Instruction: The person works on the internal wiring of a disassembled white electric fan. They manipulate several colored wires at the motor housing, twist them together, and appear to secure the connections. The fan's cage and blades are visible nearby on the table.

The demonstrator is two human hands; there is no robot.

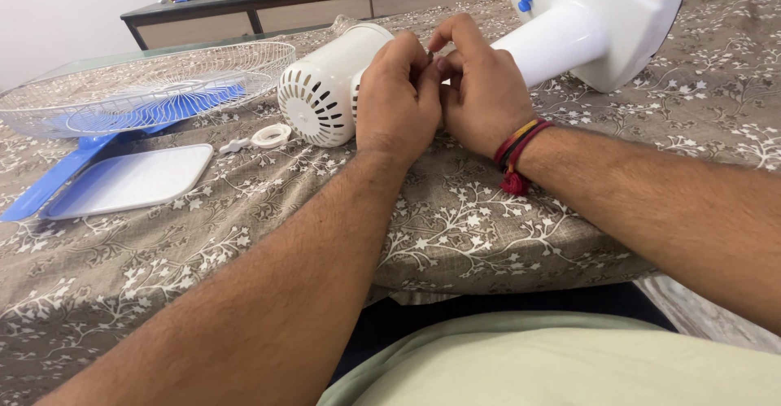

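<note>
A white fan motor housing [321, 89] with vent slots lies on its side on the patterned tablecloth [244, 235], joined to a white stand neck and base [602, 24] with blue buttons. My left hand [397, 101] and my right hand [480, 85] meet at the joint between housing and neck, fingertips pinched together there. What the fingers grip is hidden. A red and black thread band circles my right wrist.
A white wire fan guard [146, 85] rests over blue fan blades [49, 182] at the left. A flat white plate [130, 180] and a small white ring nut [268, 136] lie near the housing. A dark-topped cabinet [309, 3] stands behind the table.
</note>
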